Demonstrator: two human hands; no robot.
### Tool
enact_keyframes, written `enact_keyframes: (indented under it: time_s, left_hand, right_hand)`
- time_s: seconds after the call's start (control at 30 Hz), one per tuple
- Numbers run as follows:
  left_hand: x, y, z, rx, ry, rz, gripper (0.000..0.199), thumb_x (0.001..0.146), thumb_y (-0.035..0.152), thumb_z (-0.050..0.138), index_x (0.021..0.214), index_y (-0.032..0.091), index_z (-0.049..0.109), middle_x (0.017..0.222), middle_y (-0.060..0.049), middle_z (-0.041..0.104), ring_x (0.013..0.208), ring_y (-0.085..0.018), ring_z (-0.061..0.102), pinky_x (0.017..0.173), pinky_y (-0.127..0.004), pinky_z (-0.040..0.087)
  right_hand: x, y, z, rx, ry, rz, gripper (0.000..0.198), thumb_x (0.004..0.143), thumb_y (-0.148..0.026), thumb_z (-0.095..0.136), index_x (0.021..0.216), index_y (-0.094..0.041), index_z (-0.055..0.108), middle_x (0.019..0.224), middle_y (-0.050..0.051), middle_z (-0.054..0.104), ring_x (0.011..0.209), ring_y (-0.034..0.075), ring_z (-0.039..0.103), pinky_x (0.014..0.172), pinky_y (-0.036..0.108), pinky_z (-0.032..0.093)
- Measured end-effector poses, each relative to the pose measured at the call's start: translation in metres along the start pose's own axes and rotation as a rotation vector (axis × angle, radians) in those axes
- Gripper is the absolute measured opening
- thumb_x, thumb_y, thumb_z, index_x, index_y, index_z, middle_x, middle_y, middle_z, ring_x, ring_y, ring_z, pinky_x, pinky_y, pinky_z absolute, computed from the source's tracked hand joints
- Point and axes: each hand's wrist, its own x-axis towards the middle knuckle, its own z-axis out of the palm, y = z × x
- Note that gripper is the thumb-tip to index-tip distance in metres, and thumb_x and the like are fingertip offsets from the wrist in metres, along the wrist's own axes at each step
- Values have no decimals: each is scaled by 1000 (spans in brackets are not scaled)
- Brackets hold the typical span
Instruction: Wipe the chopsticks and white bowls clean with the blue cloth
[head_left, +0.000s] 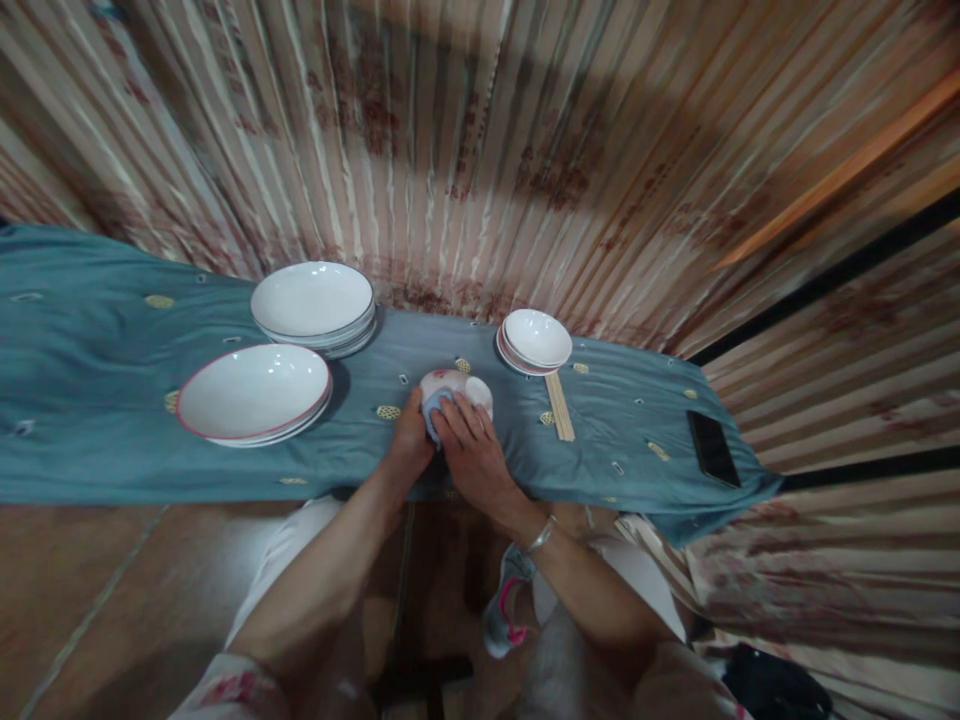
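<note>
Near the front edge of the table, a small white bowl with reddish decoration sits between my two hands. My left hand is closed around its left side. Over the bowl lies my right hand, pressing a light blue cloth against its surface, with the fingers together. A round white part, perhaps the bowl's foot, shows beside the right fingertips. The bowl's underside and part of the cloth are hidden by the hands.
To the left stand a stack of red-rimmed dishes and a stack of dark-rimmed dishes. Small bowls are stacked at the right, beside chopsticks. A black phone lies on the blue-green tablecloth. Pleated curtains hang behind.
</note>
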Motion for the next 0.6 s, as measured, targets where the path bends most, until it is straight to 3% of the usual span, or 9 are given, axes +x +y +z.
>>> enact_keyframes:
  time_s: [0.3,0.6]
  left_hand:
    - [-10,-1,9,36,10,103,32,98,25,40,88,9,67,72,-5,70,80,-15,70,91,-26,52]
    - [-5,-4,8,3,-146,144,35,98,24,34,101,11,67,91,-8,74,102,-19,68,98,-29,49]
  right_hand:
    - [21,5,-8,17,67,96,43,93,-12,40,135,-14,49,143,13,51,143,23,33,119,49,20]
    - [33,8,-15,93,73,208,42,93,-13,38,134,-12,50,143,14,50,141,23,34,119,48,18]
